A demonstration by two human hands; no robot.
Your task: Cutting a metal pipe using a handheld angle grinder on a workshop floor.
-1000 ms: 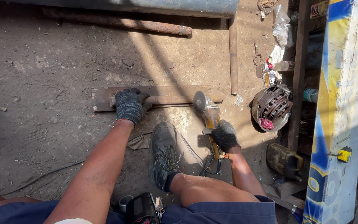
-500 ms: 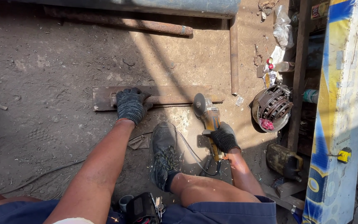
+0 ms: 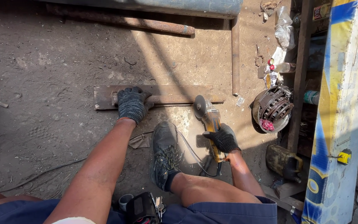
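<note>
Head view showed me crouched over a dirt floor (image 3: pixel 42 62) with a rusty steel bar (image 3: pixel 175 94) lying flat across it. My left hand (image 3: pixel 132 103), in a dark knit glove, lay spread and pressed down on the bar near its left end, gripping nothing, only pinning it. My right hand (image 3: pixel 223 138) was clenched around the body of a yellow grinder (image 3: pixel 210 124), whose disc (image 3: pixel 199 106) stood at the bar's near edge, towards its right end. Whether the disc actually touched the steel I could not tell, since the guard hid the contact point.

I judged the step to be a cut or grind at that spot. Doing it well called for steady downward weight from the left hand so the bar could not skate on the dirt, and for keeping that hand where it was, well apart from the disc. My shoe (image 3: pixel 164 153) sat between my arms, just below the bar, and the cord (image 3: pixel 193 155) curled beside it, so I thought both needed to stay out of the disc's line. A one-handed hold on the grinder looked risky to me; a firm wrist and a light, even feed seemed the safer way. A brake drum (image 3: pixel 272 108) lay off to the right.
</note>
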